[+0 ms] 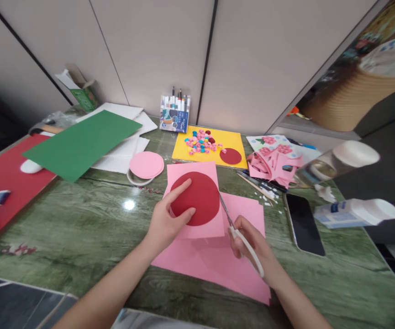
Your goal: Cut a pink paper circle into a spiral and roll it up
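Resting on pink paper (215, 229), a round red paper (197, 198) is held by the left hand (165, 218); white-handled metal scissors (253, 256) are gripped by the right hand (252, 240). Red could be nicked if it slips.

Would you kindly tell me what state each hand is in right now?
Left hand: holding the red circle against the smaller pink sheet, thumb and one finger spread on top.
Right hand: closed on the white-handled scissors.
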{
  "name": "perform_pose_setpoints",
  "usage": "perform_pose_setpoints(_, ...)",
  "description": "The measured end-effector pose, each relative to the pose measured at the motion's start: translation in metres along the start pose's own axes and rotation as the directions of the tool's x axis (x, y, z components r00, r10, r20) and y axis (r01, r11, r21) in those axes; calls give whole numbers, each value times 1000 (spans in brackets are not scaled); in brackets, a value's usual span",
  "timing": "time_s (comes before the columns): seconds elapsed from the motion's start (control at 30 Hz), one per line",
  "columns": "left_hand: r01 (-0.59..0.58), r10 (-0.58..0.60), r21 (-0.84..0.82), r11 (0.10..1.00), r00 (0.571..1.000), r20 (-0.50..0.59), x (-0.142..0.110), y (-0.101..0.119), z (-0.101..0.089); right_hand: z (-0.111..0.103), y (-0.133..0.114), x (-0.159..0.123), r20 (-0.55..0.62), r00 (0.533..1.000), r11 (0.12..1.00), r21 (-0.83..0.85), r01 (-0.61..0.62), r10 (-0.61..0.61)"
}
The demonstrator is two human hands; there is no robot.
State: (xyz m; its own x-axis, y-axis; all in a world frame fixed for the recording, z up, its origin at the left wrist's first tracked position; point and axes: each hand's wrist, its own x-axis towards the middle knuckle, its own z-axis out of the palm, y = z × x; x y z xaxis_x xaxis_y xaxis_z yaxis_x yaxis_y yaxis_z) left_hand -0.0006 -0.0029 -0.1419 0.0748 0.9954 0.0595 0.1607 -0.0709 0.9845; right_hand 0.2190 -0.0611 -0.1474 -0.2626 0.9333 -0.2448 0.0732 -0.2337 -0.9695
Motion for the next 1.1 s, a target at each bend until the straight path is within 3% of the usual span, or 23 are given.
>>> perform_pose_setpoints(1.1, -3, 3, 12, 1000, 1000, -18, -4, -6, 4, 4, 0, 0, -52, 999, 999, -44, -13, 10)
